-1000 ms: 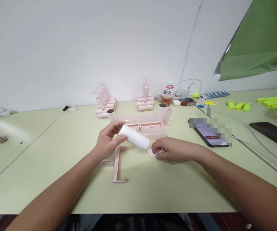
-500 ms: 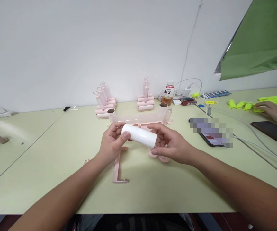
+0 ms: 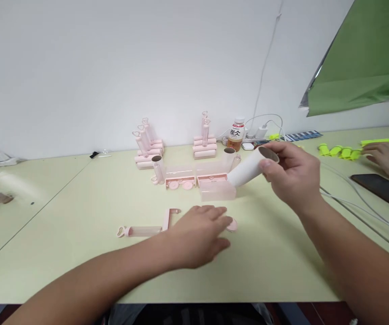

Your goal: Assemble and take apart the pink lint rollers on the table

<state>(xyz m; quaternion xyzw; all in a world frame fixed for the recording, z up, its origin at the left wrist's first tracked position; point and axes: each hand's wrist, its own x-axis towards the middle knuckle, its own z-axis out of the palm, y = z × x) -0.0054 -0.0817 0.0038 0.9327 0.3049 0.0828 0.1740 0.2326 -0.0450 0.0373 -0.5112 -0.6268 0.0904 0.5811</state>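
My right hand (image 3: 292, 176) grips a white paper roll (image 3: 247, 169) by its upper end. The roll is tilted, its hollow cardboard core facing up and right. Low over the table, my left hand (image 3: 203, 234) is open with fingers stretched, touching or just above a pink disc (image 3: 232, 224) that it partly hides. Beside the left wrist lie a pink L-shaped frame (image 3: 166, 220) and a clear ribbed handle with a heart-shaped loop (image 3: 142, 231). A translucent pink cover (image 3: 217, 191) lies behind the left hand, close to the roll's lower end.
Two open pink cases (image 3: 180, 184) and two upright rolls (image 3: 229, 157) stand farther back. Several pink roller sets (image 3: 149, 153) line the wall beside a drink bottle (image 3: 236, 134). Cables and a dark phone (image 3: 382, 192) lie rightward, near another person's hand (image 3: 384, 158) and yellow-green parts (image 3: 340, 151).
My left hand has let go of the white paper roll and moved down and right toward the pink discs. My right hand has carried the roll up and right, tilting it.
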